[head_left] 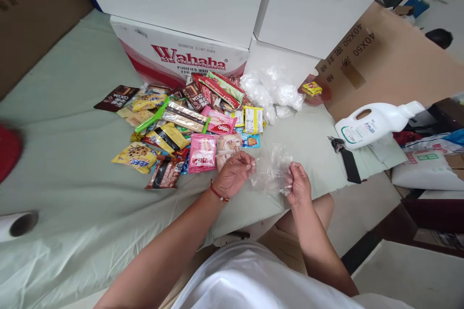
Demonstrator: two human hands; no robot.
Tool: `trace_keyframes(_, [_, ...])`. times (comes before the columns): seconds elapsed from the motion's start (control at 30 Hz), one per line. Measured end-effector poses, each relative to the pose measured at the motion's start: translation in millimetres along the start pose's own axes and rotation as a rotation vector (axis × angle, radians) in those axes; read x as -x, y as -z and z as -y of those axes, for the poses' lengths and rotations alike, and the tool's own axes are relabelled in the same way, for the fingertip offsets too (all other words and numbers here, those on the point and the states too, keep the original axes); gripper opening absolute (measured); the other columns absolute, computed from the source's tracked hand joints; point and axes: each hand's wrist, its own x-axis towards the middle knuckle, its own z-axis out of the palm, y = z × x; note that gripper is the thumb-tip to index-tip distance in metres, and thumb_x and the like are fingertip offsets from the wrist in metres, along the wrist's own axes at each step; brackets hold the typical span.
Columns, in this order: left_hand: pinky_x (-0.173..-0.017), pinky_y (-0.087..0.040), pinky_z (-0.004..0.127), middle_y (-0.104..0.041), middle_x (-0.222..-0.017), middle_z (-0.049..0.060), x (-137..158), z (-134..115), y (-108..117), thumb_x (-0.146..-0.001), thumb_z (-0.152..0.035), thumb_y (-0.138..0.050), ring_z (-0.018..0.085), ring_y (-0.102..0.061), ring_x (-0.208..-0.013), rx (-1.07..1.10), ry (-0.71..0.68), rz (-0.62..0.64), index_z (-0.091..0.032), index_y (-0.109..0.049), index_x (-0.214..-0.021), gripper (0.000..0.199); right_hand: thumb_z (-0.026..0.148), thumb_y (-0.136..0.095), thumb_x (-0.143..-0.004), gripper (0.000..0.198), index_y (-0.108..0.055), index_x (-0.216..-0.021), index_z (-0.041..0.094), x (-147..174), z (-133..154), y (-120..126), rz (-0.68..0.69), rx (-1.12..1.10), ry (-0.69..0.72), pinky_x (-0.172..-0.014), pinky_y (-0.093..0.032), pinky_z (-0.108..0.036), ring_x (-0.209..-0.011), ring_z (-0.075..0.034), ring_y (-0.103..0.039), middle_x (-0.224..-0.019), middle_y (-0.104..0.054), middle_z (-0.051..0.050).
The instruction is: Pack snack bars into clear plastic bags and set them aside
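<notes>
Between my hands a clear plastic bag (pixel 271 172) is stretched out, crinkled and seemingly with nothing inside. My left hand (pixel 236 172), a red string bracelet at its wrist, pinches the bag's left edge. My right hand (pixel 299 184) grips the right edge between thumb and curled fingers. Just left of the bag lies a heap of wrapped snacks, among them a pink packet (pixel 202 153), a yellow cookie packet (pixel 136 157), a dark cocoa packet (pixel 116 98) and a long green-ended packet (pixel 184 117). Behind the bag sits a pile of crumpled clear bags (pixel 273 89).
A white Wahaha carton (pixel 184 53) stands behind the snacks. To the right are a white jug (pixel 377 123) lying tilted, keys with a black case (pixel 350 166), and a reddish dish (pixel 317 91) holding a yellow packet. A cardboard roll (pixel 20 225) lies at the left.
</notes>
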Motion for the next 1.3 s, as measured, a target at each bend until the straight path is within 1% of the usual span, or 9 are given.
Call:
trace_keyframes(0.13, [-0.061, -0.046, 0.02, -0.066, -0.082, 0.0, -1, 4, 0, -0.065, -0.019, -0.092, 0.007, -0.058, -0.065, -0.052, 0.079, 0.001, -0.016, -0.069, -0.084, 0.03, 0.047, -0.093, -0.059, 0.05, -0.055, -0.079, 0.022, 1, 4, 8, 0.023, -0.007, -0.096, -0.032, -0.019, -0.015, -0.039, -0.001, -0.027, -0.067, -0.058, 0.008])
trace_keyframes(0.27, [-0.065, -0.048, 0.019, -0.065, -0.083, 0.0, -4, -3, 1, -0.067, -0.02, -0.092, 0.007, -0.058, -0.069, -0.066, -0.007, -0.003, -0.016, -0.066, -0.081, 0.03, 0.043, -0.09, -0.06, 0.044, -0.057, -0.079, 0.021, -2, 11, 15, 0.032, 0.019, -0.084, -0.033, -0.021, -0.014, -0.04, -0.001, -0.028, -0.065, -0.055, 0.009])
trace_keyframes(0.47, [-0.068, -0.054, 0.02, -0.063, -0.085, -0.004, -3, -17, 2, -0.068, -0.015, -0.091, 0.007, -0.06, -0.072, -0.006, -0.124, -0.139, -0.019, -0.063, -0.087, 0.034, 0.044, -0.083, -0.068, 0.035, -0.059, -0.082, 0.022, -16, 18, 49, -0.153, 0.142, 0.148, -0.039, -0.025, -0.018, -0.044, -0.005, -0.037, -0.063, -0.053, 0.008])
trace_keyframes(0.6, [-0.076, -0.059, 0.025, -0.066, -0.086, -0.004, 0, -15, 4, -0.067, -0.017, -0.092, 0.01, -0.067, -0.08, -0.072, -0.127, -0.198, -0.02, -0.062, -0.087, 0.037, 0.049, -0.075, -0.075, 0.032, -0.059, -0.083, 0.023, -20, 17, 75, -0.252, 0.407, 0.258, -0.046, -0.035, -0.024, -0.052, -0.011, -0.046, -0.07, -0.057, 0.003])
trace_keyframes(0.73, [-0.09, -0.061, 0.036, -0.067, -0.088, -0.003, 2, -11, 1, -0.067, -0.02, -0.094, 0.02, -0.074, -0.099, -0.125, -0.104, -0.206, -0.019, -0.059, -0.086, 0.04, 0.042, -0.071, -0.085, 0.027, -0.065, -0.102, 0.022, -2, 26, 77, -0.329, 0.704, 0.665, -0.077, -0.051, -0.036, -0.087, -0.02, -0.06, -0.105, -0.064, -0.007])
trace_keyframes(0.93, [-0.097, -0.059, 0.043, -0.066, -0.087, -0.004, 3, -5, -5, -0.069, -0.021, -0.093, 0.026, -0.074, -0.109, -0.172, -0.094, -0.156, -0.019, -0.057, -0.086, 0.041, 0.023, -0.059, -0.099, 0.011, -0.067, -0.105, 0.027, 40, 36, 17, 0.165, 0.886, 1.109, -0.085, -0.052, -0.041, -0.095, -0.024, -0.062, -0.097, -0.067, -0.006])
trace_keyframes(1.03, [-0.095, -0.06, 0.042, -0.065, -0.085, -0.004, 5, -3, -6, -0.069, -0.024, -0.093, 0.023, -0.075, -0.102, -0.209, -0.106, -0.149, -0.019, -0.056, -0.086, 0.041, 0.02, -0.062, -0.097, 0.018, -0.067, -0.113, 0.029, 44, 34, -11, 0.243, 0.945, 1.233, -0.089, -0.052, -0.044, -0.1, -0.025, -0.061, -0.103, -0.066, -0.007])
trace_keyframes(1.2, [-0.088, -0.06, 0.037, -0.066, -0.085, -0.004, 7, -5, -8, -0.066, -0.027, -0.093, 0.014, -0.07, -0.083, -0.26, -0.118, -0.153, -0.019, -0.058, -0.085, 0.041, 0.025, -0.068, -0.095, 0.031, -0.069, -0.125, 0.033, 29, 27, -29, 0.368, 1.209, 1.225, -0.102, -0.046, -0.051, -0.122, -0.031, -0.05, -0.132, -0.06, -0.01])
trace_keyframes(1.3, [-0.091, -0.056, 0.036, -0.066, -0.085, -0.003, 6, -5, -9, -0.067, -0.026, -0.091, 0.013, -0.067, -0.084, -0.245, -0.137, -0.155, -0.019, -0.056, -0.081, 0.037, 0.015, -0.061, -0.096, 0.027, -0.075, -0.112, 0.032, 20, 21, -26, 0.463, 1.229, 1.152, -0.097, -0.047, -0.048, -0.113, -0.028, -0.051, -0.118, -0.068, -0.007])
